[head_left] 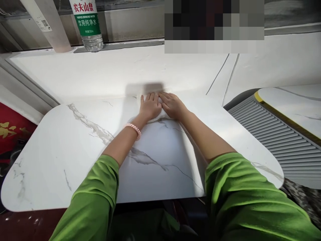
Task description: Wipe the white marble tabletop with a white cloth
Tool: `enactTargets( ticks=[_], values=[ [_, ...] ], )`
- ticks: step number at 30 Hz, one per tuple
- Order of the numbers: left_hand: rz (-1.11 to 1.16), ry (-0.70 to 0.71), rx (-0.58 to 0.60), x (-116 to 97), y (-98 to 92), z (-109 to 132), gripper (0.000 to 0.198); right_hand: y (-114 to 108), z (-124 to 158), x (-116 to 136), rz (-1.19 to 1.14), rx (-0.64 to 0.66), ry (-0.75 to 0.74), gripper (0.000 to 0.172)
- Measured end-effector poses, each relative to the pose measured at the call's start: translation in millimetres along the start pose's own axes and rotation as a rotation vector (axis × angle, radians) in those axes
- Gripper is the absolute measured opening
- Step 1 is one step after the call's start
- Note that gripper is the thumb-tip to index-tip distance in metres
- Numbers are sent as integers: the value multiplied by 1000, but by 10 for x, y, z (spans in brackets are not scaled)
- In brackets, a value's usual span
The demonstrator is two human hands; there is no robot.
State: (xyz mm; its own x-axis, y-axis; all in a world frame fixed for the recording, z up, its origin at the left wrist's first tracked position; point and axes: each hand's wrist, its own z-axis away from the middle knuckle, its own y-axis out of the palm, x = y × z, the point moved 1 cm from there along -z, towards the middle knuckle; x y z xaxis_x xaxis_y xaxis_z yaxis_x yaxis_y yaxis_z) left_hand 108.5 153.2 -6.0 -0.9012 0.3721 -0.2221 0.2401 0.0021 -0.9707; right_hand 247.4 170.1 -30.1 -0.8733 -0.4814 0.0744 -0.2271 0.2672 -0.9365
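Observation:
Both hands rest side by side on a white cloth [160, 117] at the back edge of a white marble-patterned table [157, 177]. My left hand [150, 107] lies flat on the cloth's left part with its fingers stretched toward the wall. A pink coiled band circles the left wrist. My right hand [173, 104] presses on the cloth's right part, its fingers extended and pointing left, touching or almost touching the left hand. Much of the cloth is hidden under the palms.
A water bottle [91, 26] and a pale cylindrical object [50, 25] stand on the ledge above the table. At the right are a grey ridged panel [273, 144] and another marble-patterned tabletop [296, 107]. Something red [15, 130] shows at the left.

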Motion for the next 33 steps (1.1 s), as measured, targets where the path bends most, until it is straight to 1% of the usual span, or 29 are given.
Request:
enactTargets(
  ticks=[4,7,10,14,17,19,22,24,26,29,33],
  values=[
    [-16,26,28,-162,0,287,58,-125,340,115,21,49,-8,57],
    [-25,56,75,-410,11,588,60,-284,748,187,32,77,-9,57],
    [-32,98,126,-764,34,910,62,-507,1257,212,35,108,18,58],
    [-41,203,129,-1331,121,1250,64,-836,1953,119,30,245,109,62],
    [-20,257,107,-1712,211,1372,64,-999,2349,-19,39,307,221,64],
    [7,265,93,-1878,253,1388,63,-1038,2503,-97,53,276,288,64],
    [24,276,94,-1968,280,1344,63,-1015,2557,-162,74,193,307,64],
    [14,267,89,-1951,287,1276,63,-974,2495,-195,83,165,283,63],
    [-3,251,78,-1907,298,1170,63,-926,2375,-255,77,150,254,61],
    [-23,222,73,-1823,328,912,63,-833,2115,-432,48,115,229,59],
    [-20,194,26,-1664,359,413,59,-654,1666,-784,15,65,234,59]
  ],
)
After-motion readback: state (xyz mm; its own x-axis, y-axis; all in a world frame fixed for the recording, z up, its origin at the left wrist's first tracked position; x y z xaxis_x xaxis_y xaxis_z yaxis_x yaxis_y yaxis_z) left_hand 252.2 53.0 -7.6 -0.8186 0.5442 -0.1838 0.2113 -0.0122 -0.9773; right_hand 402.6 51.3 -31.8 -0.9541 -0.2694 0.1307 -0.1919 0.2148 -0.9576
